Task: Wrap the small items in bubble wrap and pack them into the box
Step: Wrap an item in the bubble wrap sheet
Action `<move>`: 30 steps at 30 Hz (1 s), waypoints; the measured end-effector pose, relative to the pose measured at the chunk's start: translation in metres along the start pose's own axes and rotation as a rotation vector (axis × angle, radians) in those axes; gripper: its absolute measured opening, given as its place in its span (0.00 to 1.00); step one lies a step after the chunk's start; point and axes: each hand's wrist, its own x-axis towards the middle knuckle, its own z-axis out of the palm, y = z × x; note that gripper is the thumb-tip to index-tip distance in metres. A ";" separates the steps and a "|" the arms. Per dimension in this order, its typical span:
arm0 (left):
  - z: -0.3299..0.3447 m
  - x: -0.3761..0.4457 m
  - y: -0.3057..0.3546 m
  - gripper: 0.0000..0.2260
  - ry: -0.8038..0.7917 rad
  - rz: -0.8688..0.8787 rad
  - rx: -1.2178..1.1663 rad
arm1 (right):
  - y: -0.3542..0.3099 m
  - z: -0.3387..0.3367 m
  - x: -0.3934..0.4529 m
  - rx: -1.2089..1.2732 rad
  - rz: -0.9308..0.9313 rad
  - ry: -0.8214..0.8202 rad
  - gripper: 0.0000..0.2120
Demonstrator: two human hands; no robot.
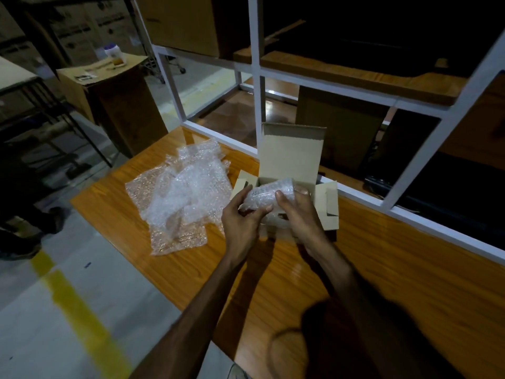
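Two hands are seen at the centre of the frame, the left hand [240,217] and the right hand [297,214]. One wrapped bundle [269,194] is counted between them, one open cardboard box [292,157] behind, one heap of bubble wrap [183,192] at centre left, and one white bottle [113,51] at upper left.

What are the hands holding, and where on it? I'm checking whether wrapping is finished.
Both hands grip one bubble-wrapped bundle over the open box: left hand at its left end, right hand at its right end.
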 end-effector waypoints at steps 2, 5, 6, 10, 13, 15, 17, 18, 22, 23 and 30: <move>0.005 0.005 -0.002 0.28 0.010 -0.018 0.009 | 0.009 0.002 0.004 -0.085 -0.011 0.088 0.32; 0.009 0.014 -0.003 0.23 -0.008 -0.028 0.029 | 0.019 0.001 0.006 -0.059 -0.049 0.162 0.26; 0.010 0.018 -0.005 0.22 -0.015 -0.026 0.049 | 0.021 0.000 0.006 -0.039 -0.046 0.187 0.23; 0.014 0.038 -0.011 0.21 -0.063 -0.003 0.118 | 0.028 -0.006 0.016 -0.017 -0.013 0.303 0.16; 0.018 0.053 -0.014 0.20 -0.159 0.057 0.169 | 0.028 -0.011 0.028 -0.069 0.049 0.243 0.15; 0.019 0.069 -0.018 0.23 -0.249 0.073 0.268 | 0.029 -0.018 0.036 -0.148 0.101 0.192 0.13; 0.020 0.086 -0.024 0.24 -0.354 0.057 0.430 | 0.029 -0.026 0.046 -0.242 0.140 0.159 0.14; 0.021 0.094 -0.027 0.25 -0.407 0.050 0.500 | 0.029 -0.029 0.052 -0.304 0.149 0.137 0.14; 0.030 0.114 -0.036 0.22 -0.542 0.101 0.694 | 0.030 -0.032 0.076 -0.495 0.222 0.078 0.13; 0.033 0.116 -0.038 0.21 -0.545 0.115 0.737 | 0.030 -0.030 0.081 -0.527 0.242 0.079 0.14; 0.046 0.119 -0.044 0.16 -0.505 0.201 0.989 | 0.037 -0.024 0.102 -0.745 0.288 0.098 0.07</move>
